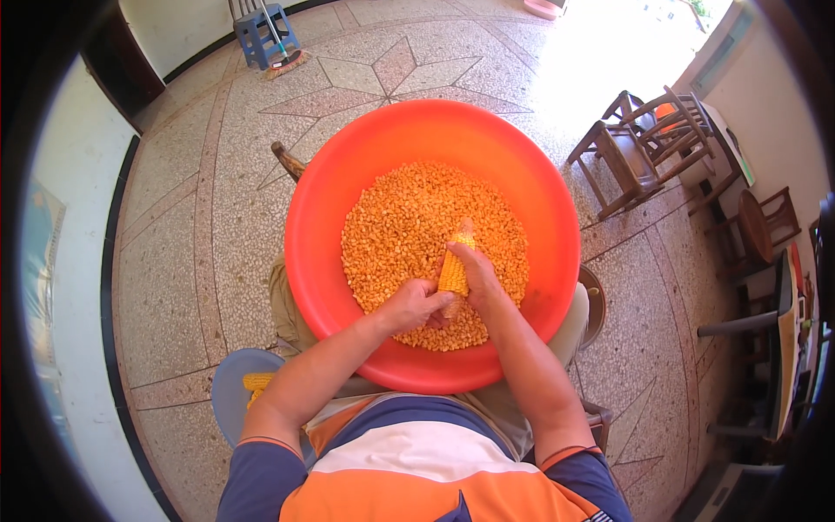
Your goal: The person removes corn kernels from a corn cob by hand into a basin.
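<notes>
A large red plastic basin (430, 378) rests over my lap with a heap of loose corn kernels (417, 222) in it. Above the heap I hold a yellow corn cob (454, 271), tilted, with a bare-looking tip at its far end. My right hand (477, 271) grips the cob along its right side, thumb lying across its upper part. Around the lower end of the cob are the fingers of my left hand (421, 303), its thumb pressed against the cob; some of these fingers are hidden.
At my left, a blue basin (228, 391) holds more corn cobs (258, 382). A brown container (593, 307) stands right of the red basin. Wooden chairs (626, 160) are at the right; a blue stool (251, 32) and a broom (287, 64) stand at the far left.
</notes>
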`<state>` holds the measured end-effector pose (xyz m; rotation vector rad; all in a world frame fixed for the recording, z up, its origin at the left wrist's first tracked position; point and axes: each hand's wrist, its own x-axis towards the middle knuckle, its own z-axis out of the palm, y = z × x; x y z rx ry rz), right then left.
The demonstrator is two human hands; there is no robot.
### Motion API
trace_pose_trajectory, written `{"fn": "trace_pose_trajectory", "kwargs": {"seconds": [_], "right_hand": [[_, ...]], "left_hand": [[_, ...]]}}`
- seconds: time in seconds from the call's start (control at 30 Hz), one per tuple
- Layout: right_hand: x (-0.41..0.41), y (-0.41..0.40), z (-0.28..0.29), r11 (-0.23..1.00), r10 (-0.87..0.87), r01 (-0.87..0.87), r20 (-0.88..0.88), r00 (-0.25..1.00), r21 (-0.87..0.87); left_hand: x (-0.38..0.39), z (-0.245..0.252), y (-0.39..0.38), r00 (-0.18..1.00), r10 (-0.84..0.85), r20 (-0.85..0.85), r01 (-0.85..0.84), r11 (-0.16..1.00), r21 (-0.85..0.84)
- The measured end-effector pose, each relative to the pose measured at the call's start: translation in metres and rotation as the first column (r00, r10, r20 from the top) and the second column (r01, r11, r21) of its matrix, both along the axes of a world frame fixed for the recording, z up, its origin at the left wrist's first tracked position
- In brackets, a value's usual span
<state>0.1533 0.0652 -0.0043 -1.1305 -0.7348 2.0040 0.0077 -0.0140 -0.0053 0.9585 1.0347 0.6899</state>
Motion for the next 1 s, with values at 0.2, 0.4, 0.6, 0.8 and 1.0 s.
{"fn": "trace_pose_trajectory", "kwargs": {"seconds": [0.2,0.4,0.6,0.8,1.0], "right_hand": [[0.004,0.002,-0.004,0.998,-0.039,0.035,-0.074,0.996,-0.061],[0.005,0.001,0.001,0.993,-0.091,0.076,-0.186,0.978,-0.086],[0.005,0.001,0.001,0.995,-0.075,0.062,-0.176,0.981,-0.077],[0.001,-0.002,0.0,0.998,-0.037,0.027,-0.154,0.987,-0.062],[0.003,-0.002,0.001,0.998,-0.021,0.013,-0.151,0.988,-0.053]], "left_hand": [[-0.003,0.005,0.0,0.994,-0.027,0.101,0.029,1.0,-0.009],[-0.003,0.0,0.002,0.985,-0.011,0.171,0.014,1.0,-0.019],[0.0,0.002,0.003,0.978,0.036,0.206,-0.019,0.996,-0.084],[0.0,-0.003,0.002,0.997,0.003,0.083,0.0,0.999,-0.037],[-0.002,-0.001,0.001,0.995,-0.032,0.096,0.034,0.999,-0.016]]}}
